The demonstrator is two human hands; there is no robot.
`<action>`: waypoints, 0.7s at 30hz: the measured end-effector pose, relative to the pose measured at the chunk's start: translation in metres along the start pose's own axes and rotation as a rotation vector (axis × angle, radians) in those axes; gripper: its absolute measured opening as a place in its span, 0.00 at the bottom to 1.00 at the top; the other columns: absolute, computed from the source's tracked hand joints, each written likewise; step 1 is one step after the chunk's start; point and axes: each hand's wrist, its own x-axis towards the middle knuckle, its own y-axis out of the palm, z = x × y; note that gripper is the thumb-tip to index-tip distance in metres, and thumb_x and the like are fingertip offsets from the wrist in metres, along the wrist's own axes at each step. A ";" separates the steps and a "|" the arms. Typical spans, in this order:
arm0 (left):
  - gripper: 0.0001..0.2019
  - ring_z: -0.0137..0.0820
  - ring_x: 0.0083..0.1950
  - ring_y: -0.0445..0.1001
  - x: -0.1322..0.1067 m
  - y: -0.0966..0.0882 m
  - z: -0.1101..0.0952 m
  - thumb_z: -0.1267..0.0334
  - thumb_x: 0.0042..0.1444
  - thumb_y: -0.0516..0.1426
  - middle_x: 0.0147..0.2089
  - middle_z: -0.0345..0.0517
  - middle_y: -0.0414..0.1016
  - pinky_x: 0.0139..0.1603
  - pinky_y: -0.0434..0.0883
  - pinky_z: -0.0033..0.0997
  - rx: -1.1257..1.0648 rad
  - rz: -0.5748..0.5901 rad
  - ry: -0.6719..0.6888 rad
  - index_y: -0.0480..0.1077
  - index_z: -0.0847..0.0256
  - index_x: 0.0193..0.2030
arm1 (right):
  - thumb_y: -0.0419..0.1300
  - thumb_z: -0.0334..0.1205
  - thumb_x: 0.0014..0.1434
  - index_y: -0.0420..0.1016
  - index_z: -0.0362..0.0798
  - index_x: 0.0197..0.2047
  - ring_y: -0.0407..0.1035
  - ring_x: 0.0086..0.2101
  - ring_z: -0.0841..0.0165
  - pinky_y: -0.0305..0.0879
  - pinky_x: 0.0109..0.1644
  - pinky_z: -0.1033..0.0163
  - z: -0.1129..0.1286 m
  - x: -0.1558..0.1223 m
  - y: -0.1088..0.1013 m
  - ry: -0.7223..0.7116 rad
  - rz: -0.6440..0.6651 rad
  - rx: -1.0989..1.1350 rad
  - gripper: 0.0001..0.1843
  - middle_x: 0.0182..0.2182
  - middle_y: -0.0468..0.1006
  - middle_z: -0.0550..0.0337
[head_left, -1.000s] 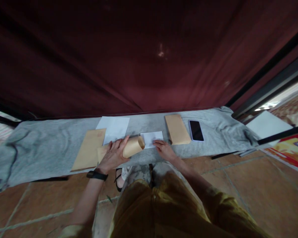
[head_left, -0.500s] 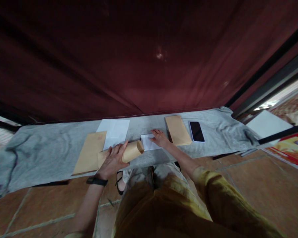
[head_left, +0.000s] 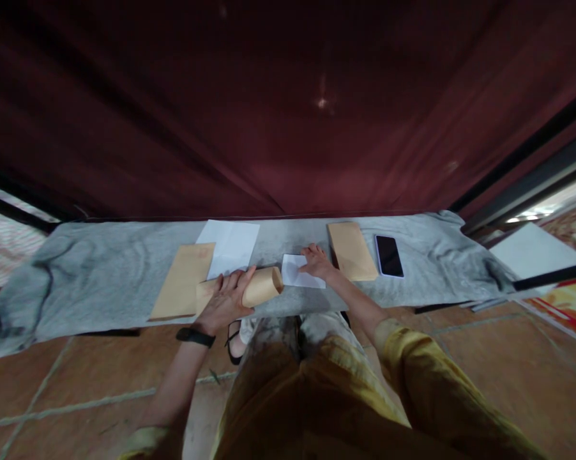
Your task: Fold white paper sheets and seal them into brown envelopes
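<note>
My left hand [head_left: 228,299] is wrapped over a brown paper envelope [head_left: 263,287], whose bulging mouth gapes toward the right. Just beyond that mouth lies a small folded white paper [head_left: 292,271], its left edge close to the opening. The fingers and thumb of my right hand [head_left: 315,260] are on this paper's upper right part, gripping it; the fingertips are partly blurred. Another brown envelope [head_left: 182,281] lies flat left of my left hand. Behind it a larger white sheet [head_left: 233,243] is partly covered by the envelopes and my hand.
A grey cloth [head_left: 110,268] covers the long narrow bench. To the right lie a stack of brown envelopes [head_left: 352,251] and a phone [head_left: 389,256]. A dark red curtain [head_left: 288,140] hangs behind, with a metal frame [head_left: 527,176] at the right. Tiled floor [head_left: 484,364] lies below.
The whole view has shifted slightly, so the things sit a little farther right. My hands, the envelope and the folded paper keep nearly the same places relative to each other.
</note>
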 end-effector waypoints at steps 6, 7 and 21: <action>0.56 0.53 0.71 0.59 0.000 -0.003 -0.004 0.60 0.48 0.65 0.67 0.59 0.62 0.73 0.49 0.63 0.032 0.010 -0.006 0.37 0.53 0.79 | 0.63 0.39 0.63 0.69 0.48 0.60 0.68 0.57 0.56 0.63 0.60 0.53 -0.003 -0.007 0.004 -0.011 -0.007 -0.009 0.22 0.59 0.73 0.47; 0.56 0.53 0.71 0.59 0.000 -0.003 -0.005 0.60 0.48 0.65 0.68 0.59 0.62 0.73 0.49 0.63 0.035 0.012 -0.011 0.37 0.54 0.79 | 0.61 0.38 0.65 0.69 0.48 0.61 0.70 0.56 0.57 0.64 0.59 0.54 -0.004 -0.008 0.004 -0.013 0.002 -0.018 0.21 0.58 0.74 0.48; 0.55 0.53 0.72 0.57 0.004 -0.007 -0.011 0.60 0.49 0.65 0.70 0.61 0.61 0.74 0.47 0.62 0.093 -0.015 0.035 0.38 0.54 0.79 | 0.52 0.37 0.72 0.70 0.49 0.59 0.77 0.48 0.58 0.70 0.52 0.59 -0.022 -0.057 -0.025 -0.009 -0.178 0.005 0.16 0.51 0.80 0.49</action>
